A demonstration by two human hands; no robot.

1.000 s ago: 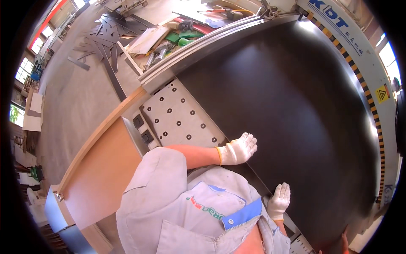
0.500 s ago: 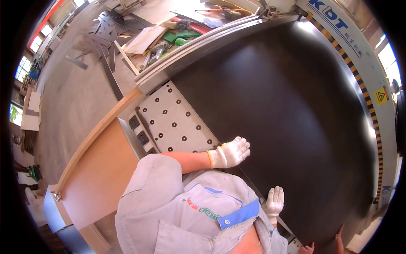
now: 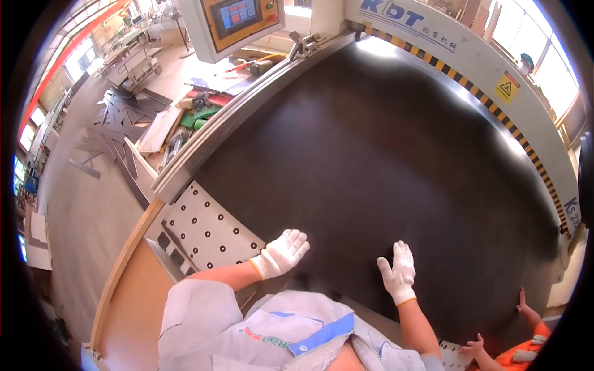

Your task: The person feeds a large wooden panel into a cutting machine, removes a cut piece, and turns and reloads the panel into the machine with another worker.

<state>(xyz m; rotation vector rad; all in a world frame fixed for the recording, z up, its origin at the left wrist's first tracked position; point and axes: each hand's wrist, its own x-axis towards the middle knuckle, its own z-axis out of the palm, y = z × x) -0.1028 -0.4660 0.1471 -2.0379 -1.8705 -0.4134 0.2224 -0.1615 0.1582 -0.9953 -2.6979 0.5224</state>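
Observation:
A large dark panel point(image 3: 346, 167) lies flat across the machine bed in front of me. My left hand point(image 3: 283, 253), in a white knit glove, rests palm down on its near edge, fingers together and stretched out. Farther right, my right hand point(image 3: 398, 272), gloved the same way, lies flat on the panel with the thumb spread. Neither hand grips anything. Beside my left hand a pale table plate point(image 3: 207, 229) with black round studs shows past the panel's edge.
A co-worker's hands point(image 3: 475, 347) touch the panel at the lower right. A machine beam point(image 3: 433, 46) with striped edging spans the far side. At the far left stand a control screen point(image 3: 236, 13), a tool-filled tray point(image 3: 179, 133) and dark offcuts point(image 3: 124, 117). A wooden-edged board point(image 3: 133, 297) is at left.
The view has swung, bringing the control screen in. Against the panel, my right hand has moved farther onto it, with its thumb now spread. More of the co-worker's arms shows.

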